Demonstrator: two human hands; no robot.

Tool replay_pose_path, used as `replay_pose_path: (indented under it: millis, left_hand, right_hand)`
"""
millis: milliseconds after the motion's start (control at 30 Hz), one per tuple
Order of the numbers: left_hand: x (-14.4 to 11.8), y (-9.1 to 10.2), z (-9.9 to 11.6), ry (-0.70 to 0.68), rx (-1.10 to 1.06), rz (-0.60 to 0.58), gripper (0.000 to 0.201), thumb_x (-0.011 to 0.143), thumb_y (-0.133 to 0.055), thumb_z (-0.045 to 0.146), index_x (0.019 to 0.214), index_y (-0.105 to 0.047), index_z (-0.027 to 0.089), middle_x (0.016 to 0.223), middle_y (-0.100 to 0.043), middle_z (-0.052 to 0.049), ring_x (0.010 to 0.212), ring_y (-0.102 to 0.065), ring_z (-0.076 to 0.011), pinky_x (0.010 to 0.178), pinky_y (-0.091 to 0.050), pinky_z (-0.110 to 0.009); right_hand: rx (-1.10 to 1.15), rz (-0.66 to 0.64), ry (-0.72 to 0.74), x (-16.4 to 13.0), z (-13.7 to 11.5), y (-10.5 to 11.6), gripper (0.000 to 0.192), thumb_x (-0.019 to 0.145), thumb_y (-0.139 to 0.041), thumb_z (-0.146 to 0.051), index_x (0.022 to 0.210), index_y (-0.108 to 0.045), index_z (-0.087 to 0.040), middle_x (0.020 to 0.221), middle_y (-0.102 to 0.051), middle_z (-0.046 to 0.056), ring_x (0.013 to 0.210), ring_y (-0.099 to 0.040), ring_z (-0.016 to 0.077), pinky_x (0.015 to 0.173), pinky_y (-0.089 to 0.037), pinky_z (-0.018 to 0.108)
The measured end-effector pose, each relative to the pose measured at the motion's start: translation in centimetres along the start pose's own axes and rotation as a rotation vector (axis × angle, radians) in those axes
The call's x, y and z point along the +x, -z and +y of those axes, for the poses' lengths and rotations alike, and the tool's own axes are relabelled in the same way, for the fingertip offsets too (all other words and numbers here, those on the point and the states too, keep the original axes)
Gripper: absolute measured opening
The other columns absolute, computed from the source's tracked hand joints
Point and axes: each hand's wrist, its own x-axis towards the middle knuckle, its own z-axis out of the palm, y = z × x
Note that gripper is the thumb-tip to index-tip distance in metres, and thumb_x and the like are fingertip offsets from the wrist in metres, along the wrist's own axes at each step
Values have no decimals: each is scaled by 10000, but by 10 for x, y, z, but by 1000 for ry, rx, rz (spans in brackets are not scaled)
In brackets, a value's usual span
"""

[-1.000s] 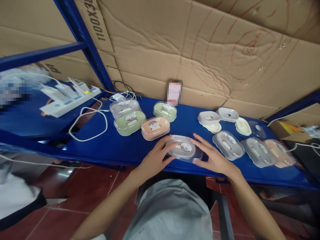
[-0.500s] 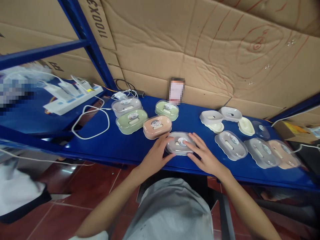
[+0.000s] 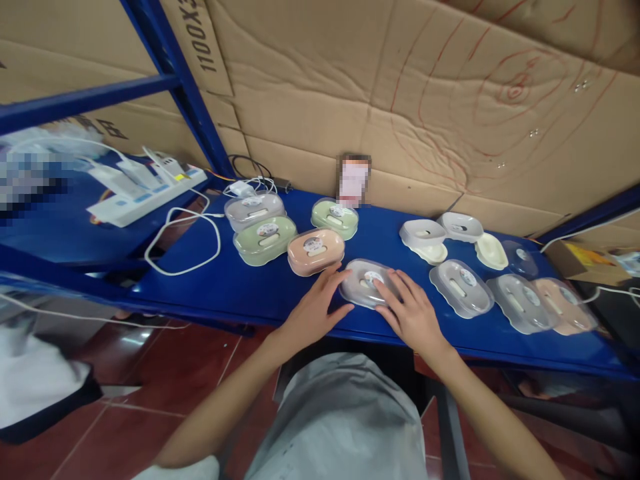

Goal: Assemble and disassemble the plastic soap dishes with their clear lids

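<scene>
A grey soap box with a clear lid (image 3: 361,280) lies near the front edge of the blue shelf (image 3: 240,293). My right hand (image 3: 411,312) rests flat on its lid, fingers spread and pressing down. My left hand (image 3: 314,307) touches the box's left side with open fingers. Just left of it sits a pink lidded soap box (image 3: 315,251), with two green ones (image 3: 265,239) (image 3: 335,218) and a grey one (image 3: 254,209) behind.
To the right lie clear lids (image 3: 461,288) (image 3: 520,303), a pink box (image 3: 565,305), and open white and cream trays (image 3: 423,238) (image 3: 490,251). A power strip (image 3: 150,193) and white cable (image 3: 180,240) sit at left. Cardboard lines the back wall.
The grey box with its lid has slid a little away from me. My right hand moved from its side onto the top of the lid; my left hand stays at its left side.
</scene>
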Motion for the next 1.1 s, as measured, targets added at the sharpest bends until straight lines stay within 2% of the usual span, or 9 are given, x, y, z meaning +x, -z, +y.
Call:
replay_pose_path:
  millis: [167, 300, 400, 533, 600, 667, 933, 1000, 1100]
  left_hand:
    - [0, 2, 6, 25, 25, -24, 581, 1061, -632, 322, 1598, -410, 323, 1702, -400, -106, 1595, -420, -304, 1298, -410, -542]
    - [0, 4, 7, 4, 41, -26, 500, 1067, -618, 311, 1546, -475, 304, 1660, -434, -102, 1563, -464, -290, 1287, -433, -520]
    - [-1, 3, 6, -20, 51, -22, 457, 1072, -608, 305, 1517, -509, 288, 1637, -458, -112, 1526, -512, -285, 1270, -457, -504]
    - [-1, 0, 4, -45, 99, -22, 414, 1080, -596, 322, 1490, -548, 282, 1606, -506, -112, 1498, -539, -289, 1251, -479, -508]
    - [-2, -1, 3, -53, 127, -27, 403, 1081, -596, 330, 1480, -563, 283, 1592, -530, -106, 1494, -542, -292, 1242, -489, -510]
    - [-2, -2, 3, -61, 151, -35, 402, 1082, -597, 335, 1479, -569, 284, 1585, -545, -103, 1485, -550, -293, 1230, -502, -510]
    - [-2, -4, 3, -117, 244, -32, 395, 1083, -595, 327, 1470, -578, 250, 1548, -582, -117, 1438, -589, -302, 1201, -529, -504]
    - [-2, -5, 4, -131, 274, -46, 396, 1085, -591, 327, 1474, -577, 248, 1538, -591, -118, 1412, -607, -304, 1193, -533, -510]
    - [-2, -4, 6, -140, 299, -62, 426, 1089, -583, 323, 1510, -557, 256, 1551, -584, -119, 1411, -605, -308, 1192, -529, -521]
  right_hand:
    - [-162, 18, -328, 33, 13, -5, 551, 1084, -547, -508, 1548, -605, -218, 1493, -630, 221, 1335, -599, 425, 1070, -526, 599]
    - [-3, 21, -437, 69, 46, -14, 716, 1109, -388, -593, 1614, -483, -95, 1571, -551, 268, 1449, -518, 402, 1167, -465, 575]
    - [-50, -14, -534, 78, 68, -13, 676, 1140, -251, -520, 1619, -442, -83, 1583, -544, 262, 1479, -515, 343, 1178, -452, 503]
    - [-279, -213, -653, 70, 79, -12, 510, 1120, -304, -327, 1436, -586, -43, 1227, -734, 280, 1206, -687, 371, 1070, -460, 534]
    - [-291, -258, -655, 66, 78, -15, 459, 1087, -419, -300, 1415, -587, -28, 1188, -741, 285, 1136, -707, 387, 1026, -464, 541]
    - [-293, -290, -628, 64, 78, -17, 452, 1064, -494, -296, 1431, -576, -45, 1257, -723, 283, 1159, -697, 391, 1015, -461, 526]
    - [-171, -352, -404, 54, 95, -3, 359, 1064, -461, -217, 1328, -688, -129, 1279, -739, 212, 1196, -691, 343, 1087, -435, 489]
    - [-120, -358, -341, 50, 95, 1, 389, 1081, -483, -280, 1394, -663, -134, 1279, -755, 188, 1227, -691, 321, 1123, -443, 465]
    - [80, -321, -248, 42, 81, 8, 530, 1122, -449, -394, 1591, -500, -153, 1260, -781, 136, 1211, -715, 266, 1122, -491, 415]
